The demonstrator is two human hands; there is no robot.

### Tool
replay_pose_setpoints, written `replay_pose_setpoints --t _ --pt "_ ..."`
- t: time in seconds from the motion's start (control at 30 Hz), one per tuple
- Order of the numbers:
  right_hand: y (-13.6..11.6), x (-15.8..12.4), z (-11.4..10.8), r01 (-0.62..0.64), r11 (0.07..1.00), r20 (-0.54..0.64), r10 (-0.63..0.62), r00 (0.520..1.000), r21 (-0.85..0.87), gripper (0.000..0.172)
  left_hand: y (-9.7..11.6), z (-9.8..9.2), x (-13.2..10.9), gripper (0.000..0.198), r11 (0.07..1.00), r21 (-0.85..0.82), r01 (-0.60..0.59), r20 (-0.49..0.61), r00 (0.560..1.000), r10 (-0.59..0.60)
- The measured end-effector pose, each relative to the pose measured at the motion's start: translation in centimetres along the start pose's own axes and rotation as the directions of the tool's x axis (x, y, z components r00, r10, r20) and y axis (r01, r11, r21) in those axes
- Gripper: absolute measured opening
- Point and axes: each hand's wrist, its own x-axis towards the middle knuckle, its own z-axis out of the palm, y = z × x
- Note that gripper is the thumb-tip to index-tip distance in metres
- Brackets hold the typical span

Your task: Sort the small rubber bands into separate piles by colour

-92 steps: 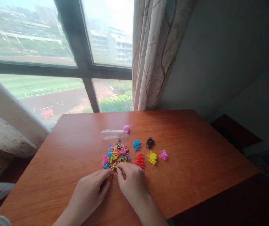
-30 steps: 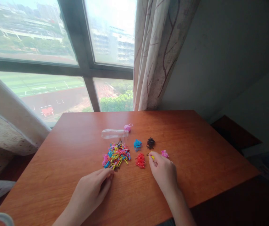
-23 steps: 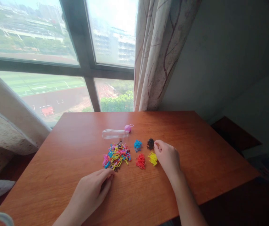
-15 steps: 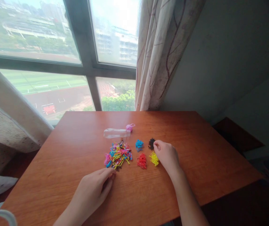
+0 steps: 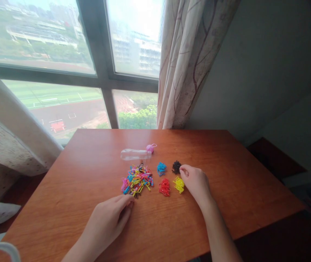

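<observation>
A mixed pile of small colourful plastic pins, looped like stitch markers, lies on the wooden table. My left hand rests at the pile's near edge with its fingers curled together; anything between the fingertips is hidden. To the right sit single-colour heaps: blue pins, black pins, red pins and yellow pins. Beside the black and yellow heaps, my right hand has its thumb and forefinger pinched close to the black pins. Whatever it may hold cannot be made out.
Behind the mixed pile, a clear plastic bottle lies on its side, a pink cap with a loop at its mouth. A window and curtains stand beyond the table's far edge. A white curved object shows at bottom left.
The view has shifted very slightly. My right hand has drawn back a little to the right of the black pins; my left hand stays by the mixed pile.
</observation>
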Motion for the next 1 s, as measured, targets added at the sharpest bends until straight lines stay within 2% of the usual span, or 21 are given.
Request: replay_pose_setpoints --t 0.2,0.43,0.6,0.77,1.0 --pt "-1.1 -0.9 -0.3 0.023 0.999 -0.012 -0.022 1.000 0.049 0.014 0.0 0.0 0.0 0.021 1.000 -0.024 0.006 0.001 1.000 -0.006" --pt "-6.8 -5.4 1.8 0.199 0.957 0.071 -0.218 0.973 0.211 0.013 -0.3 0.1 0.0 0.020 0.999 -0.033 0.002 -0.076 0.997 -0.005" --pt "-9.8 -8.1 3.0 0.233 0.937 0.128 -0.272 0.954 0.259 0.007 -0.2 -0.1 0.1 0.020 0.997 0.006 0.074 -0.147 0.987 -0.072" --pt "-10.9 -8.5 3.7 0.223 0.938 0.114 -0.260 0.959 0.267 0.006 0.0 -0.3 0.2 0.019 0.991 0.025 0.133 -0.127 0.984 -0.129" --pt "-11.0 -8.6 4.6 0.237 0.933 0.076 -0.266 0.961 0.269 0.007 0.1 -0.2 0.6 0.019 0.989 0.029 0.147 -0.117 0.983 -0.143"
